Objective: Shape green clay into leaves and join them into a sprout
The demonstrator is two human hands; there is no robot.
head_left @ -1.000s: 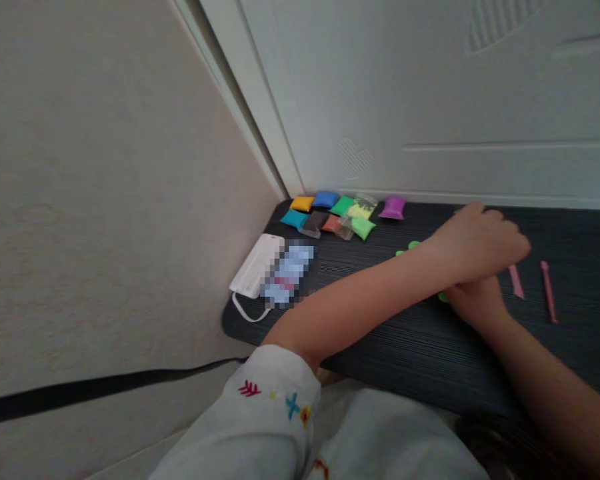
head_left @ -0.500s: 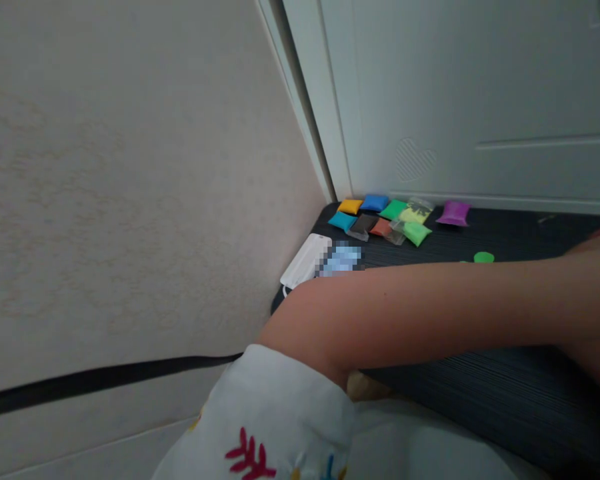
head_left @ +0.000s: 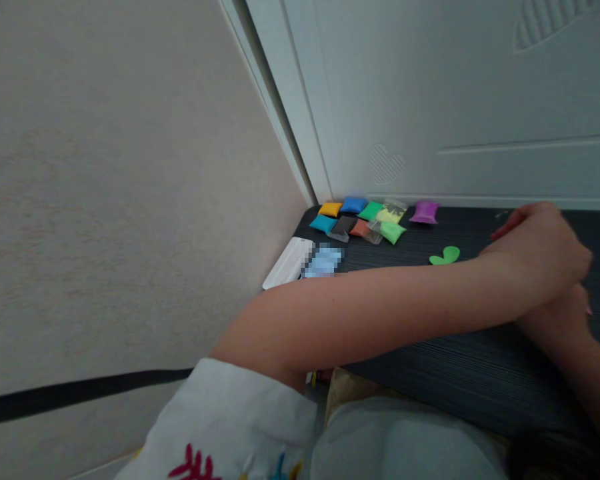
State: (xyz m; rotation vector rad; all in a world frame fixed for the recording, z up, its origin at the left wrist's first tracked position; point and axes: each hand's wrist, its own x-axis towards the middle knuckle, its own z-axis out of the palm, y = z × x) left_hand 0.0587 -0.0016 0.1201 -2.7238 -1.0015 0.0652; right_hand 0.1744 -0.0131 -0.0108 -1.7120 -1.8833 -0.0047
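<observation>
Below a white door (head_left: pixel 480 100), a dark table (head_left: pixel 460 363) is being partly covered by the left forearm (head_left: pixel 360 313). On it, beside that forearm, a green leaf shape (head_left: pixel 450 255) is being shown. Just right of it, the left hand (head_left: pixel 540 250) is being crossed over the right hand (head_left: pixel 560 317); fingers are being hidden, so whether anything is being gripped cannot be told. Farther left, a purple packet (head_left: pixel 425 213), other coloured packets (head_left: pixel 360 228) and a white block (head_left: pixel 289 263) are being supported.

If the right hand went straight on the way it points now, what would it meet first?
Most likely the left hand, which crosses its line; the right hand is partly hidden behind it, so any gap between them is unclear.
</observation>
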